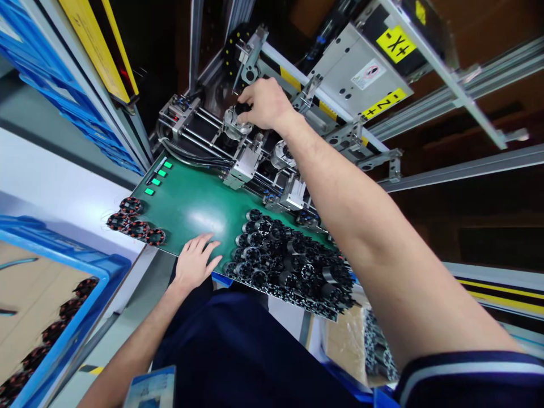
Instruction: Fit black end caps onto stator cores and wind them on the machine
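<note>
right hand [266, 105] on dark part [243, 107] at metal holder [236, 124], fingers bent around it, grip partly hidden, left hand [196, 262] at edge of green counter [187, 198], fingers spread apart

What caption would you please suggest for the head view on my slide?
Right hand at a metal fixture, left hand at the edge of the green table, near stacked black parts.

Head view, the sole view, taken from above the wearer's lap, facing forward and steeply down, tilted sideways, with the forearms and green work surface [187, 198] at close range and the machine frame [335, 73] beyond, across the upper field.
</note>
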Demonstrator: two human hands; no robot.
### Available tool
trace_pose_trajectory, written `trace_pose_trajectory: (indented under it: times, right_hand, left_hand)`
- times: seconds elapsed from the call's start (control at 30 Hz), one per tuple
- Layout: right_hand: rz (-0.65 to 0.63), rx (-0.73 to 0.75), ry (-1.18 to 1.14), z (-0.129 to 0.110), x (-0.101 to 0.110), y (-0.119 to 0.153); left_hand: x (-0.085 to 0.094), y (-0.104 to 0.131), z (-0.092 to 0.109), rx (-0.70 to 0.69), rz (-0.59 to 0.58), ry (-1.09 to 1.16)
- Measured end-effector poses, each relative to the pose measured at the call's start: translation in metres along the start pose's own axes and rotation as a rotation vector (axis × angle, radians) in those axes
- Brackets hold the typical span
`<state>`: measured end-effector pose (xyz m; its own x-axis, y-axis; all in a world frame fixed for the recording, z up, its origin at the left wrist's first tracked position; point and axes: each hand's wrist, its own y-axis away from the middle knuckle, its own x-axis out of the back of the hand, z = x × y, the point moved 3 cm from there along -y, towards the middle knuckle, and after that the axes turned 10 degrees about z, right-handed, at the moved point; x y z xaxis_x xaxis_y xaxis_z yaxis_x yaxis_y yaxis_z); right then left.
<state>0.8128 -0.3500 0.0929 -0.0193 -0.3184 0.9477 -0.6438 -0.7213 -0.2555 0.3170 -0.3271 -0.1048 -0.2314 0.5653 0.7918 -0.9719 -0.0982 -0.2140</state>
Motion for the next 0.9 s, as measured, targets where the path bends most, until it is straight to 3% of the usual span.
trace_pose_trajectory:
  times: [0.13,0.3,0.4,0.53,0.63,0.7,0.73,0.8,0.9]
  right_hand:
    - [-0.023,-0.018,0.001,-0.004,-0.012,0.017]
    - [-0.072,-0.189,0.081,-0.035,-0.052,0.070]
    - [-0.152,-0.271,0.145,-0.051,-0.059,0.078]
    - [-0.172,-0.222,0.115,-0.059,-0.026,0.087]
    - [0.017,-0.165,0.059,-0.055,0.010,0.126]
    - [0.173,-0.290,0.122,-0.043,0.026,0.164]
    - [0.184,-0.396,0.165,-0.035,0.030,0.183]
    - [0.092,-0.573,0.216,-0.021,0.029,0.211]
    - [-0.034,-0.602,0.200,-0.006,0.030,0.225]
  left_hand:
    - [0.000,-0.012,-0.009,-0.075,-0.074,-0.007]
    - [0.003,-0.029,-0.022,-0.158,-0.146,-0.007]
    - [0.007,-0.034,-0.023,-0.169,-0.135,-0.028]
    - [0.011,-0.038,-0.022,-0.084,-0.014,-0.083]
    - [0.009,-0.039,-0.022,-0.001,0.100,-0.112]
    - [0.007,-0.038,-0.022,0.017,0.142,-0.115]
    - [0.006,-0.038,-0.022,0.017,0.153,-0.114]
    - [0.005,-0.038,-0.022,0.009,0.166,-0.113]
    - [0.008,-0.040,-0.022,-0.012,0.177,-0.117]
